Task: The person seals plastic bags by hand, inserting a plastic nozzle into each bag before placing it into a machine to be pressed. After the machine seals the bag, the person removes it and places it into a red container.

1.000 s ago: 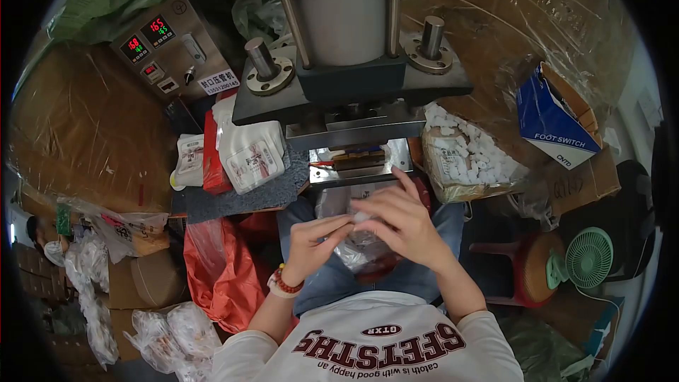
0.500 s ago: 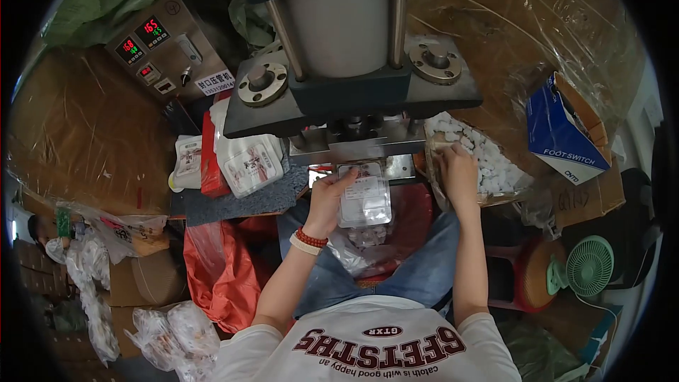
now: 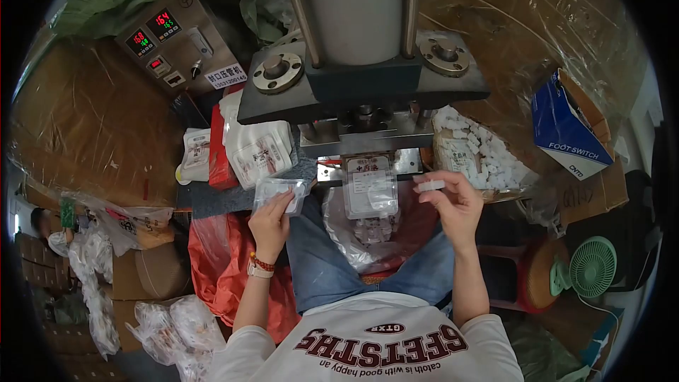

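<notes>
A clear plastic package (image 3: 300,191) is in my left hand (image 3: 271,219), at the left of my lap beside the grey mat (image 3: 237,199). Between my right hand's (image 3: 456,205) thumb and fingers is a small white piece (image 3: 431,185). A printed clear pack (image 3: 370,187) lies on the metal plate (image 3: 408,159) under the press (image 3: 353,140), between my two hands. Beyond my right hand stands a tray of small white pieces (image 3: 495,164).
The control box (image 3: 173,42) with lit displays stands at the upper left. Printed white packs (image 3: 258,152) lie near a red box (image 3: 221,148). A blue carton (image 3: 566,120) and a green fan (image 3: 593,266) are at the right. A person (image 3: 56,230) is at the far left.
My left hand has moved left off the printed pack and now holds a clear package. My right hand has come out of the tray toward me with a white piece. The view has shifted slightly.
</notes>
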`<state>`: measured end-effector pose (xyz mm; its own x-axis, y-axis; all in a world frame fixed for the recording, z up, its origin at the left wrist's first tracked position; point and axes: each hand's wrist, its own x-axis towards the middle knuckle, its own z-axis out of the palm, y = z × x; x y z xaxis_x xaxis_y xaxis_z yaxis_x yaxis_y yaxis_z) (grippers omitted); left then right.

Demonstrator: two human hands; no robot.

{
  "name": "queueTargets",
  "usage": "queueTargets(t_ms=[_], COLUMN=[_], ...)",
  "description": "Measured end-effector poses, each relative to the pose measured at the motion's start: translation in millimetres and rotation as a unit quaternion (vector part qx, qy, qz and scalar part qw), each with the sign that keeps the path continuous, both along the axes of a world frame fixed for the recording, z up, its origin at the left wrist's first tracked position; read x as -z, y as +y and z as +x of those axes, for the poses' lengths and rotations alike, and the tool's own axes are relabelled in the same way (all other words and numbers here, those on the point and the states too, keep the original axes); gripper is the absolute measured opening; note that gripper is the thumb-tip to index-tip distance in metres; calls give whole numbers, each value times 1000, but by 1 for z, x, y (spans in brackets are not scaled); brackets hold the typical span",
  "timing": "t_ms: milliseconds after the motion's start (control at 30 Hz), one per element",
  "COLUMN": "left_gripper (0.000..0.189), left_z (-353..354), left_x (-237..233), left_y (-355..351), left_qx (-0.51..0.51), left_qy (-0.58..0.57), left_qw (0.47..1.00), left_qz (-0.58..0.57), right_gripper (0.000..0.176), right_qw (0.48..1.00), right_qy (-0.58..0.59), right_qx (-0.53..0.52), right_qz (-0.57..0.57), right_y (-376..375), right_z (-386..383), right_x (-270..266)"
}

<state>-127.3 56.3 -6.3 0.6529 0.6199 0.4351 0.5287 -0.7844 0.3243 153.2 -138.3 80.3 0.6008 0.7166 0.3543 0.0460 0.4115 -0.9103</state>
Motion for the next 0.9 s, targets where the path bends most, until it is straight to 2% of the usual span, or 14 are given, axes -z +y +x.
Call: queueTargets(t_ms=[67, 167, 333, 400, 433, 500, 533, 567, 633, 700, 767, 800, 867, 900], left_gripper=[41, 38, 34, 28, 28, 20, 20, 20, 21, 22, 21, 21, 23, 24], left_z=[15, 36, 54, 56, 62, 80, 90, 100, 119, 132, 141, 143, 146, 148], left_x=[-22, -43, -83, -81, -78, -61, -29, -25, -25, -31, -32, -29, -27, -27], left_y=[-20, -42, -68, -72, -73, -75, -69, -69, -64, -49, -37, -32, -32, -30], left_qx=[-34, 39, 138, 217, 218, 135, 121, 121, 83, 59, 57, 63, 53, 45], left_qy=[-60, -168, -134, -177, -176, -91, -122, -124, -305, -304, -338, -334, -339, -345], left_qw=[997, 982, 981, 940, 940, 924, 859, 859, 676, 647, 618, 613, 607, 601], left_qz=[-46, -76, -33, -193, -195, -345, -482, -482, -666, -697, -708, -713, -717, -719], right_gripper=[27, 26, 30, 32, 34, 37, 41, 45, 45, 43, 37, 37, 34, 34], right_qw=[964, 892, 887, 899, 911, 911, 903, 901, 899, 878, 748, 749, 608, 609], right_qy=[-265, -448, -458, -435, -409, -410, -409, -408, -378, -395, -499, -498, -585, -584], right_qx=[26, 69, -42, -50, -59, 5, 68, 88, 132, 152, 304, 302, 368, 368], right_qz=[-10, 5, 32, 23, 14, -51, -112, -117, -178, -224, -316, -317, -391, -389], right_y=[7, 26, 27, 23, 21, 23, 24, 22, 11, 2, 9, 15, 29, 30], right_z=[-11, -36, -41, -32, -29, -22, -17, -4, 23, 47, 69, 83, 105, 105], right_x=[-10, -10, -16, -19, -18, -16, -15, -10, -8, -12, -1, 21, 70, 65])
